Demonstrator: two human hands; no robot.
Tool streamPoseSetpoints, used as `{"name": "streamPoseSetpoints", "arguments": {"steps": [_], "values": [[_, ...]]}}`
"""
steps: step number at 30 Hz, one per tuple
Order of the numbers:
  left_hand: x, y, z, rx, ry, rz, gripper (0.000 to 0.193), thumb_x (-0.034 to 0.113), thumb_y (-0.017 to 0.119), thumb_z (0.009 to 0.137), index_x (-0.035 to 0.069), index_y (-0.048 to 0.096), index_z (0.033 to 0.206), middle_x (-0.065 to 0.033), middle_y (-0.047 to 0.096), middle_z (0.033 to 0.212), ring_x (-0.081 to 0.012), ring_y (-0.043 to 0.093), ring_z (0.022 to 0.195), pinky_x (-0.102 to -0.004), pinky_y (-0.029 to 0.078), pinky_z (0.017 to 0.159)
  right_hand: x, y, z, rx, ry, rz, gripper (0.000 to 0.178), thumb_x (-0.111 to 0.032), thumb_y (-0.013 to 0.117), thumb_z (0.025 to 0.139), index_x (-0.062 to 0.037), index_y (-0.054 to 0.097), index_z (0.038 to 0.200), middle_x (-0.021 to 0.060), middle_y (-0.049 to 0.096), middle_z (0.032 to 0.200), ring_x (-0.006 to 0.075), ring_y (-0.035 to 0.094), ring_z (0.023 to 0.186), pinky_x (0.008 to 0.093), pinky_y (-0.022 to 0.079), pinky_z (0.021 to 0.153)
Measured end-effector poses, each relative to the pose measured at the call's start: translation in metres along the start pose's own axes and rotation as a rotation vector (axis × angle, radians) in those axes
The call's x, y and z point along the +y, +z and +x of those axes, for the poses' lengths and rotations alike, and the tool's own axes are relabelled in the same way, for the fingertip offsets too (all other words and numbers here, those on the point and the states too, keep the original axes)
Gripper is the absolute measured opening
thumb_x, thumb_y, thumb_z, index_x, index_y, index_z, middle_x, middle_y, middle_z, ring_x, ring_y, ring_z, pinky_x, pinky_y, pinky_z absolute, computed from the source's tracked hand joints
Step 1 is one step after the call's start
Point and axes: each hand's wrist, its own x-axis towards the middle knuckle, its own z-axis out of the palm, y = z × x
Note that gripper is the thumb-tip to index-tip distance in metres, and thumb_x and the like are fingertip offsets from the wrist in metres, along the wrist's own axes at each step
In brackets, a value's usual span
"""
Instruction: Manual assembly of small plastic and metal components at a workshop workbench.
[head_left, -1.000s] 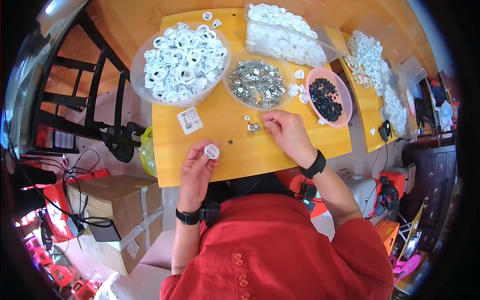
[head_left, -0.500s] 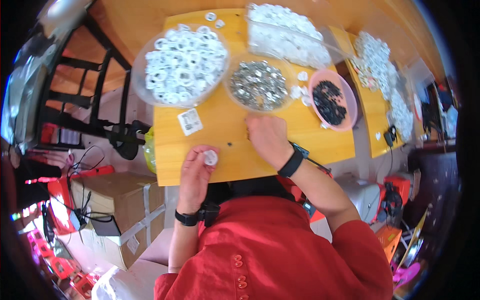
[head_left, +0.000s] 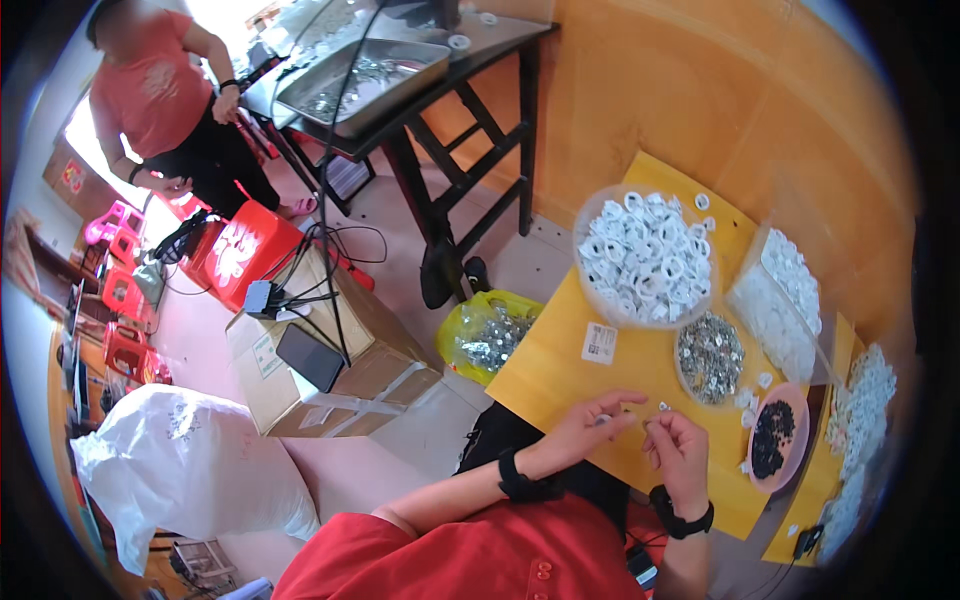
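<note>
My left hand (head_left: 578,432) is over the table's near edge, thumb and fingers closed on a small white round plastic piece (head_left: 602,420), only partly visible. Close on its right is my right hand (head_left: 682,458), fingertips pinched together; whatever they hold is too small to make out. A tiny shiny piece (head_left: 664,407) shows just above those fingertips. Beyond the hands stand a clear tub of white ring-shaped plastic parts (head_left: 650,255) and a bowl of small silvery metal parts (head_left: 710,355). To the right, a pink bowl (head_left: 797,455) holds small black parts.
A white printed card (head_left: 599,343) lies on the yellow table (head_left: 545,375). Clear bags of white parts (head_left: 785,290) stand at the back right. Leftward are a yellow bag (head_left: 462,335), a cardboard box (head_left: 375,375) with a phone, and a black-legged table (head_left: 530,120). Another person (head_left: 165,100) stands far left.
The view has swung left, bringing the other person and the box into sight. My right hand has left the edge of the metal-parts bowl and come close to my left hand.
</note>
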Motion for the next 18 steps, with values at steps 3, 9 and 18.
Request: {"name": "streamPoseSetpoints", "arguments": {"steps": [3,9,18], "values": [[-0.012,0.007,0.003,-0.034,0.121,0.058,0.028,0.018,0.058,0.093,0.005,0.061,0.118,0.0026,0.06,0.082,-0.004,0.052,0.079,-0.0204,0.042,0.074,-0.003,0.004,-0.003,-0.136,0.156,0.271,0.011,-0.008,0.056,0.092,-0.0006,0.059,0.085,0.0023,0.057,0.067,0.0052,0.047,0.05,0.0181,0.035,0.046],[-0.024,0.01,-0.003,-0.087,0.077,0.097,0.023,0.02,0.059,0.093,0.003,0.063,0.108,0.0022,0.061,0.087,-0.0046,0.053,0.084,-0.0217,0.042,0.078,0.022,0.0,-0.02,-0.119,0.301,0.576,0.014,-0.016,0.056,0.094,-0.0029,0.059,0.091,0.0037,0.056,0.064,0.0092,0.047,0.047,0.0211,0.036,0.044],[-0.017,0.003,-0.012,-0.191,-0.028,-0.138,0.023,0.024,0.06,0.093,0.007,0.06,0.109,0.0032,0.058,0.094,-0.0046,0.051,0.09,-0.0211,0.04,0.081,0.011,0.006,-0.024,-0.2,0.359,0.756,0.015,-0.019,0.056,0.094,-0.0041,0.058,0.091,0.0046,0.056,0.065,0.0104,0.043,0.046,0.0228,0.036,0.045]]}}
